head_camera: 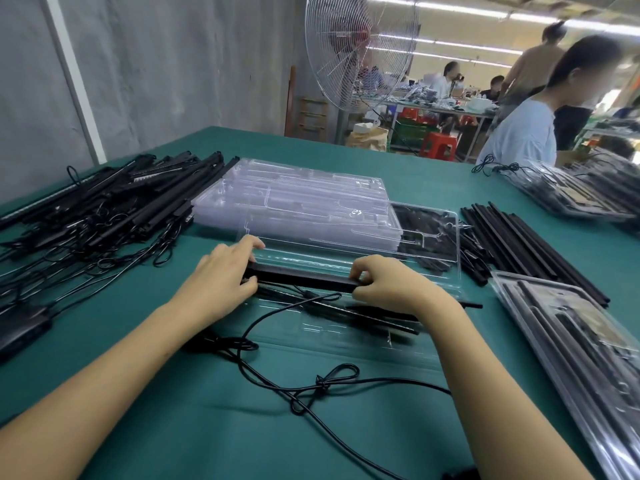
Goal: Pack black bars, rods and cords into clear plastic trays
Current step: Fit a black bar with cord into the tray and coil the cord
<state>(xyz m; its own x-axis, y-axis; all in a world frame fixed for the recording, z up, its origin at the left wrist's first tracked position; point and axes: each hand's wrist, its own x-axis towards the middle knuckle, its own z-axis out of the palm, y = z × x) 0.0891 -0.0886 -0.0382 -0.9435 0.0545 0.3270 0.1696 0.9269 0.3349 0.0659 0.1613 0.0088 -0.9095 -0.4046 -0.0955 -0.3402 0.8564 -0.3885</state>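
Black bar (301,277): long, straight, matte, square-edged, lying crosswise at the middle of the table, over the far part of a clear tray (332,332). Left hand (221,271) grips the bar's left end, fingers curled over the top and thumb at the near side. Right hand (384,282) pinches the right end, fingers bent.

The tray is thin glossy moulded plastic with shallow channels; its hinged lid (436,237) lies open behind. Thin black rods (381,315) lie slanted in the tray, under the right wrist. A black cord (322,382), round and smooth, tied in a loose bow-like loop, trails from the tray over the near cloth.

A stack of empty clear trays (294,199) sits just behind. At left is a tangled pile of bars and cords (104,209). At right are a row of straight black rods (519,237) and a packed tray (571,341), blurred. The table (156,427) has a teal cloth cover. A wire-cage fan (360,50) stands behind it.
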